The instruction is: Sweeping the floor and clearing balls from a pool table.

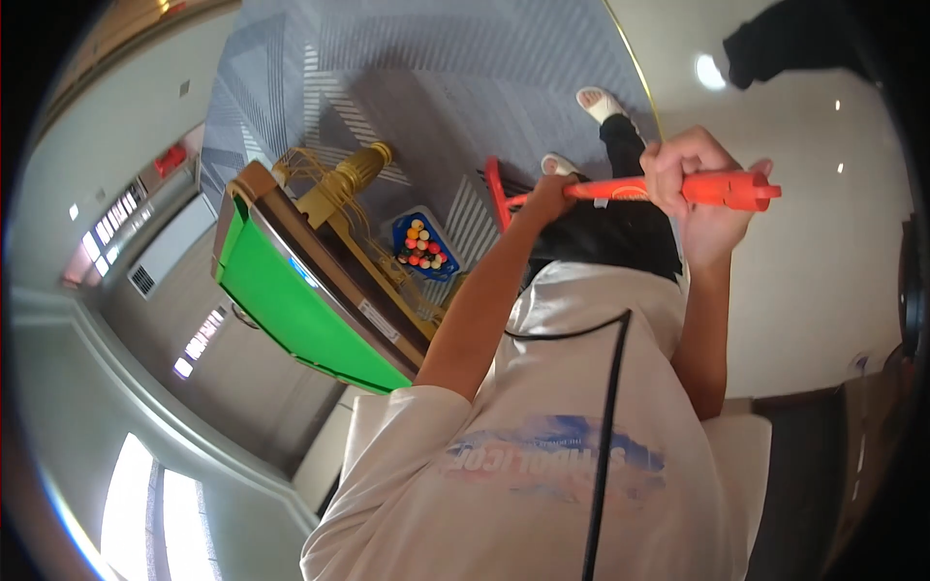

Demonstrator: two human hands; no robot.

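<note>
Both my hands are around a red pole (625, 190), which slants away from me. My left hand (550, 197) grips it farther down, above my dark trousers. My right hand (694, 181) closes around it near its thicker, notched top end. A red crosspiece (496, 192) shows past my left hand at the far end; the tool's exact kind is unclear. To my left stands a pool table (305, 298) with green cloth and a gold leg (356, 174). Beside its base, a blue tray (452, 265) holds several billiard balls (421, 243).
Grey patterned carpet (436, 94) meets a pale glossy floor (792, 276) along a gold strip (636, 54). A black object (792, 43), not identifiable, is at the upper right. A black cable (610, 436) hangs over my shirt.
</note>
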